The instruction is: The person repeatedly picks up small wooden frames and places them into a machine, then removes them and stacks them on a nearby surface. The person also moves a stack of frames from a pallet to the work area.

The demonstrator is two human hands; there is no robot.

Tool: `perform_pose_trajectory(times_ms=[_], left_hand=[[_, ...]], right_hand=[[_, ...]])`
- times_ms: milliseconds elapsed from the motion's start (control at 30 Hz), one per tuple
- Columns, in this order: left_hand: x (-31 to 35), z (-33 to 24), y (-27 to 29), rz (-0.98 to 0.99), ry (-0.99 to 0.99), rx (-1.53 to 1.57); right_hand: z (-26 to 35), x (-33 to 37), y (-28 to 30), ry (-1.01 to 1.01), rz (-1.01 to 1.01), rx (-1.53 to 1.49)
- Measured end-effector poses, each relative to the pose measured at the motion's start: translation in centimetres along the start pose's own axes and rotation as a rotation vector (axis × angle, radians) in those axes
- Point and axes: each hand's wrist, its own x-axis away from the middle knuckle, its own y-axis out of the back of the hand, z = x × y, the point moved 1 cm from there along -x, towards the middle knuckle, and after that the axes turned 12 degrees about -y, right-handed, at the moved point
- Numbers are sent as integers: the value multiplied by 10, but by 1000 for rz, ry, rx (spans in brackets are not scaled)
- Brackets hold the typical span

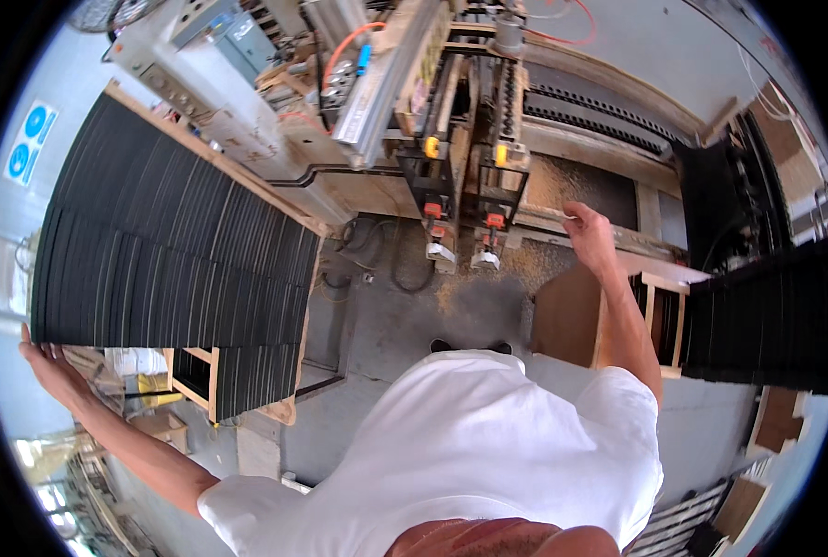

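White and loose, the wearer's T-shirt (488, 436) sits closest to the camera, spreading between the left fingers (28, 349) and the right fingers (577, 213), nearer the body than both. Grey floor (377, 320) shows past it, left of the right fingers, with pale sawdust (446, 297) scattered on it. Left of the right fingers, and reaching well beyond them, stands a machine (372, 111) with silver rails and black frames.

Rising from the left fingers is a big stack of black panels (154, 223), seen edge-on; those fingers are at its lower outer corner. Another stack of dark panels (757, 320) stands to the right of the right fingers and closer to the body. Below the right fingers is a brown board (564, 316), and to its right a pale wooden frame (666, 282).

The left hand (57, 376) touches its stack with fingers slightly apart; I cannot tell whether they grip it. The right hand (595, 241) has its fingers curled toward each other, and whether anything small is between them I cannot tell.

2 dark shoe tips (440, 346) show between the hands. Left of the right fingers, the machine carries 2 orange parts (495, 220) and 2 smaller yellow blocks (500, 155).
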Motion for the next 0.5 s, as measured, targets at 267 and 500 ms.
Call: perform_pose_trajectory(times_ms=[267,500], left_hand=[[6,18,-16,-132,-126,-272],[-8,26,-9,-115,-46,-177]], right_hand=[[-115,66,75,-258,-198,22],[-169,135,109,-363,-343,432]])
